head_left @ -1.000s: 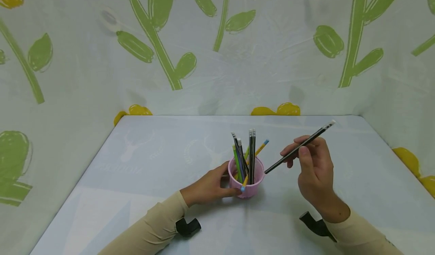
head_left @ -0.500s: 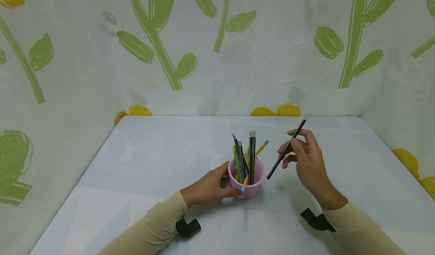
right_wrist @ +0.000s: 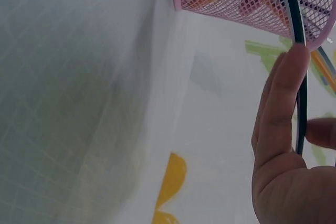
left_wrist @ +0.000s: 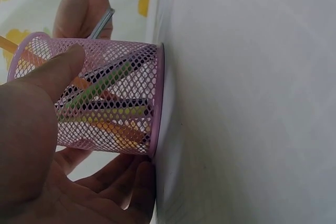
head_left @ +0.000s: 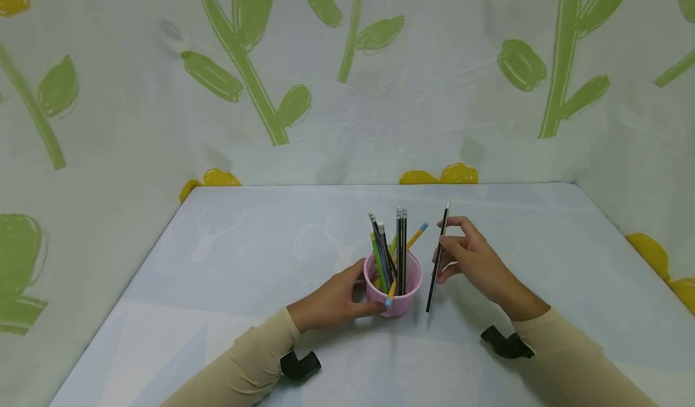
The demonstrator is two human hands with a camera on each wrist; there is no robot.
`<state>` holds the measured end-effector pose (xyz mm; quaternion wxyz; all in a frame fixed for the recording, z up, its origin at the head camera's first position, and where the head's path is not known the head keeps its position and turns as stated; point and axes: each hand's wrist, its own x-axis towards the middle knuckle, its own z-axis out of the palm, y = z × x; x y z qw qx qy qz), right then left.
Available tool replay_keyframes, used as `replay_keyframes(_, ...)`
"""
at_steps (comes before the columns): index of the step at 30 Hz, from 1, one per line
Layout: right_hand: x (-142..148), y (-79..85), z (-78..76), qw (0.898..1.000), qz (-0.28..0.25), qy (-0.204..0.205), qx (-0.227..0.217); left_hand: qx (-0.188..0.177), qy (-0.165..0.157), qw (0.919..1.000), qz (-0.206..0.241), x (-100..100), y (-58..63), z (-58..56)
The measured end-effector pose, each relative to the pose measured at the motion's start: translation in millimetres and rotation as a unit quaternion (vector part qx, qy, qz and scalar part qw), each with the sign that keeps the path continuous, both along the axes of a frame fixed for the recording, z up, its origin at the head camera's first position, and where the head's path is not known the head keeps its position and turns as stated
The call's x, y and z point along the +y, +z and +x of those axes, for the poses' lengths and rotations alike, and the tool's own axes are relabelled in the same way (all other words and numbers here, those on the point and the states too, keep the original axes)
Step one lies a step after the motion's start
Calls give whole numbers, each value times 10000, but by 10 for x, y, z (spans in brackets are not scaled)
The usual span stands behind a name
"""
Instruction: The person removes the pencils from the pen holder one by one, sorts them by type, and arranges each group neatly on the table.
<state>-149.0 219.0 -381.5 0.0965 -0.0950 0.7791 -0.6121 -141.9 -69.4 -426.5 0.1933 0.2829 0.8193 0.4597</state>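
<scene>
A pink mesh pencil cup (head_left: 403,305) stands upright on the table, holding several pencils (head_left: 402,250) in black, green and yellow. My left hand (head_left: 339,295) grips the cup from its left side, thumb at the front; the left wrist view shows the thumb along the mesh (left_wrist: 118,129) and fingers round the far side. Just right of the cup, my right hand (head_left: 469,256) pinches a black pencil (head_left: 432,286) between thumb and fingers. That pencil stands nearly upright, its white eraser end up, its lower end beside the cup. In the right wrist view the pencil (right_wrist: 301,98) crosses in front of the cup.
The pale table (head_left: 217,310) is bounded by a curtain-like backdrop (head_left: 423,123) with printed green stems and yellow flowers. Black curved pieces (head_left: 300,366) are attached at both wrists, over beige sleeves (head_left: 233,359).
My right hand has moved left toward the cup and turned the pencil from a slant to nearly upright. The left hand and the cup have stayed in place.
</scene>
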Motion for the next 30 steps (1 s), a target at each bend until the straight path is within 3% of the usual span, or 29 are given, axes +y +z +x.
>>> replay_keyframes(16,112,-197,-138,9909,636,428,-1107,38,-34,10000,49,-11,-10,8)
replay_keyframes(24,145,-252,-155,9869,688,570,-1346,29,-4,10000,-27,-7,-7,10)
replay_keyframes(30,150,-237,-148,9835,1042,558,-1367,20,20,10000,-29,-10,-5,10)
